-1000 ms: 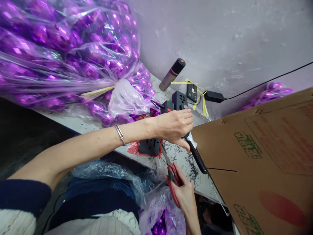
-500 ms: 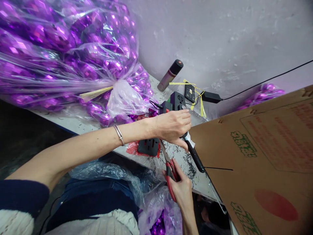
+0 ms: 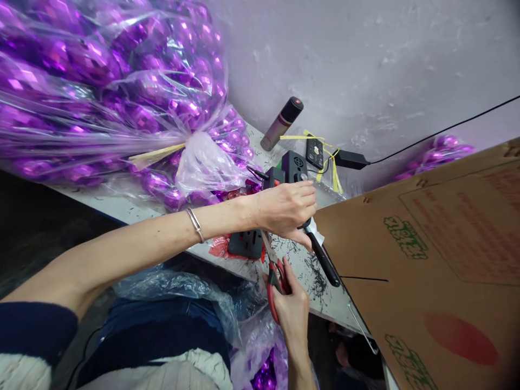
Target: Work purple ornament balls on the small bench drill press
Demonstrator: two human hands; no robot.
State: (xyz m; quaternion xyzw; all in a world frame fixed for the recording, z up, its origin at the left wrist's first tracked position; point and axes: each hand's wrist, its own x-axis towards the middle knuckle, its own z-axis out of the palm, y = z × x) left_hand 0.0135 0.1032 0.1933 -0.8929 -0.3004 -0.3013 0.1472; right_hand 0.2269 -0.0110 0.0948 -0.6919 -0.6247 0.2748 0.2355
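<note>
My left hand (image 3: 286,210) reaches across from the left, with fingers curled down over the far side of a small black machine (image 3: 294,168). What its fingers pinch is hidden under the palm. A black handle (image 3: 323,260) sticks out beside my left thumb. In my right hand (image 3: 293,303) are red-and-black-handled scissors (image 3: 277,281), their blades pointing up under my left wrist; the tips are hidden. Left of the blades, a dark slotted plate (image 3: 246,245) rests on red material (image 3: 219,246).
A large clear bag of shiny purple balls (image 3: 122,97) fills the back left. A cardboard box (image 3: 447,244) stands at the right. Behind the machine are a spray-can-like cylinder (image 3: 282,123), yellow ties (image 3: 337,179) and a black adapter (image 3: 351,160). Black clippings (image 3: 319,276) litter the table.
My right hand and the scissors have shifted a little left and up, toward my left wrist. My left hand has stayed in nearly the same place.
</note>
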